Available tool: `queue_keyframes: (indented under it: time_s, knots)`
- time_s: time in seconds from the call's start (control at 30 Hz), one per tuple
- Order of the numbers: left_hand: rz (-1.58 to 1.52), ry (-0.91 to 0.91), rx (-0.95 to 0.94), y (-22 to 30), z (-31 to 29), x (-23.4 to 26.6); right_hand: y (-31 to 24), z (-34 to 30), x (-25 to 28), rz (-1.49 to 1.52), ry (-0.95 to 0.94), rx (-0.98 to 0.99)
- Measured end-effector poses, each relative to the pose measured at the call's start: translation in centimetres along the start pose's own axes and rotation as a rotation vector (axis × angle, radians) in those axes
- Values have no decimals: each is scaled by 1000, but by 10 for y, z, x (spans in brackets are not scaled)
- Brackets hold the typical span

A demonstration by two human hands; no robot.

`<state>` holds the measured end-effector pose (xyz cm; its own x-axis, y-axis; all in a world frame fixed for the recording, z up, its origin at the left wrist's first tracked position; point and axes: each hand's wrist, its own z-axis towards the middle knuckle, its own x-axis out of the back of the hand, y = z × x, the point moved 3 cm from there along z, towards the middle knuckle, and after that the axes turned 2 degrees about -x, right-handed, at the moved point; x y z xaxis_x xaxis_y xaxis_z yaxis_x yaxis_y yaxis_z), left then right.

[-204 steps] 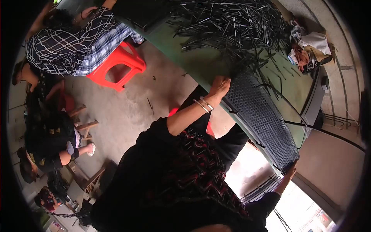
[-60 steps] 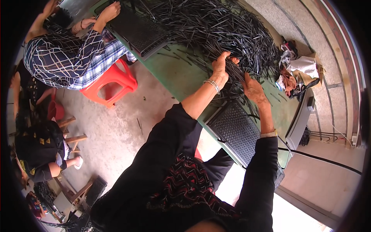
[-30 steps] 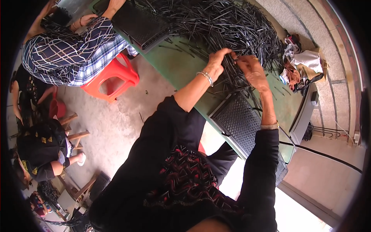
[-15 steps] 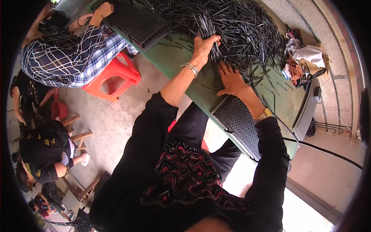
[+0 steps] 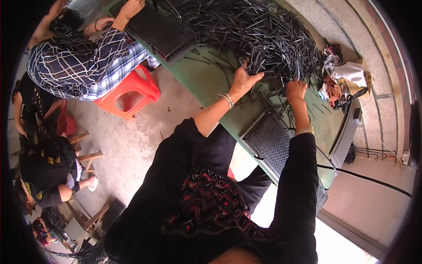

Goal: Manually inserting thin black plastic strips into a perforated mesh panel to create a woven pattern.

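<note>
- Left hand [image 5: 241,84]: curled around black strips [image 5: 256,60], apparently keeping them bunched.
- Right hand [image 5: 296,91]: fingers drawn in on a few strips.
- Pile [image 5: 228,24]: on tabletop [image 5: 183,72], just beyond both hands, presumably for easy reach.

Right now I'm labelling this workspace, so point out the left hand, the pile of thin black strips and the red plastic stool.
Left hand [image 5: 240,84]: head view, back of the hand.
Pile of thin black strips [image 5: 274,31]: head view, near its middle.
Red plastic stool [image 5: 147,89]: head view, side frame beside its opening.
</note>
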<state>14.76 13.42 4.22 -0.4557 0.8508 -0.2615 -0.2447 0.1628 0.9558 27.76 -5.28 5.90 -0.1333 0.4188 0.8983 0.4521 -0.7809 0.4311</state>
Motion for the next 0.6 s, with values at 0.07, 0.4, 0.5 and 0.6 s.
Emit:
queue_keyframes:
  time_s: [0.07,0.4,0.5,0.6]
  knots:
    - [45,29,-49,-7,-1,5,-10,-16,29,142,-10,4]
    - [437,-11,-70,14,-39,-27,-92,-66,80,1912,188,124]
    - [384,42,-211,6,-52,-11,-109,-83,92,2181,153,-101]
    - [408,-81,-237,10,-54,-12,-102,-87,87,2250,150,-105]
